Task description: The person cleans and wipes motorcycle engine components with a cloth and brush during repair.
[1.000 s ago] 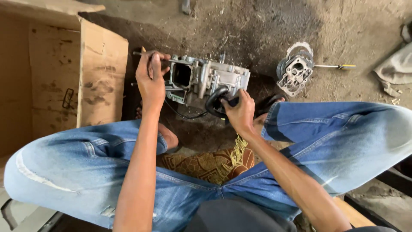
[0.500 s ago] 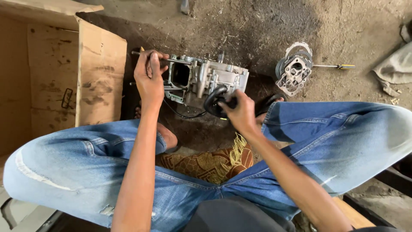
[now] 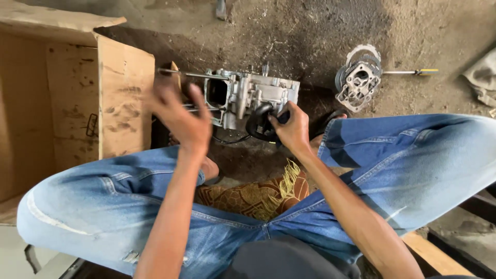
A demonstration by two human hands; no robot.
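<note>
A silver engine crankcase (image 3: 261,92) lies on the dirt floor between my knees, with long metal studs (image 3: 181,75) sticking out of its left side. My right hand (image 3: 293,128) is closed around a black rounded part (image 3: 258,125) on the near face of the crankcase. My left hand (image 3: 181,114) is blurred, fingers spread, holding nothing. It hovers just in front of the studs, left of the crankcase's square opening (image 3: 217,94).
An open cardboard box (image 3: 124,103) stands at the left, close to the studs. A round metal engine cover (image 3: 358,78) and a yellow-handled screwdriver (image 3: 413,72) lie at the right. A patterned cloth (image 3: 248,196) sits under my legs, and a wooden plank (image 3: 434,253) lies at the bottom right.
My left hand has let go of the studs and pulled back toward me with its fingers spread. My right hand stays on the black part.
</note>
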